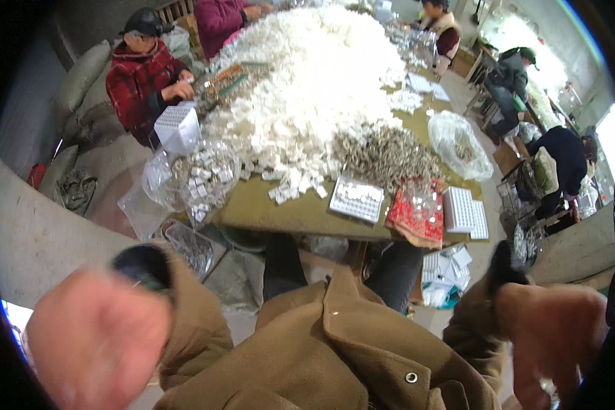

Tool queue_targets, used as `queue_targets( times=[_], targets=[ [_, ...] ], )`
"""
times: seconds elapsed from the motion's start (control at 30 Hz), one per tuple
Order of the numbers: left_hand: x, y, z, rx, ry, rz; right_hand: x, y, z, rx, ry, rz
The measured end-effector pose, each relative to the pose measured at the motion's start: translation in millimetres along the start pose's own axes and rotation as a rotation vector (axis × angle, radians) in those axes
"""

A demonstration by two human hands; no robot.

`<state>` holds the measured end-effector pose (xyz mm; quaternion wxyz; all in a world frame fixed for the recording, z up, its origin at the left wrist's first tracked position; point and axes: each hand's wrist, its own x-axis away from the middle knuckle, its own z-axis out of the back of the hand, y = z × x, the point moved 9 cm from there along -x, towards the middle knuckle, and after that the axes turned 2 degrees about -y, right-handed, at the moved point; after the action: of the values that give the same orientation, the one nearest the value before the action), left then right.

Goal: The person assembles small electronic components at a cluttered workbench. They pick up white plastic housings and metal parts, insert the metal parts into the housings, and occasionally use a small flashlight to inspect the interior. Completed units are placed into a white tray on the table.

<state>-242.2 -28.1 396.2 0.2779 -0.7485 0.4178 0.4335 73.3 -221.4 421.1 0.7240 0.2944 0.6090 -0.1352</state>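
My left hand (99, 335) is raised close to the camera at the lower left, smeared by motion, its fingers not readable. At the lower right my right hand (553, 335) is raised too, fingers pointing down and blurred. Both are well apart from the table (266, 213). On its near edge lie a white tray of small pieces (357, 199), a red patterned cloth (418, 212) and white gridded trays (460, 210). A large heap of small white pieces (301, 89) covers the middle, with a pile of small metal parts (389, 154) beside it.
A clear bag of white pieces (205, 178) and a white gridded block (178, 128) are at the table's left. Another clear bag (461, 147) lies right. A person in a red checked jacket (133, 85) works at the left; others sit further off. White trays (446, 270) lie below the table.
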Motion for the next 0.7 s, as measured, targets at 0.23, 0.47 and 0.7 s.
queue_targets(
  times=[0.23, 0.47, 0.7],
  targets=[
    [246.5, -181.5, 133.4, -0.414, 0.194, 1.498, 154.9, 78.7, -44.6, -0.073, 0.054, -0.802],
    [362.3, -159.7, 233.3, -0.512, 0.499, 1.676, 333.2, 101.6, -88.8, -0.106, -0.163, -1.455],
    [313.6, -166.4, 293.1, -1.119, 0.162, 1.446, 402.9, 90.7, -116.7, -0.159, -0.337, -1.647]
  ],
)
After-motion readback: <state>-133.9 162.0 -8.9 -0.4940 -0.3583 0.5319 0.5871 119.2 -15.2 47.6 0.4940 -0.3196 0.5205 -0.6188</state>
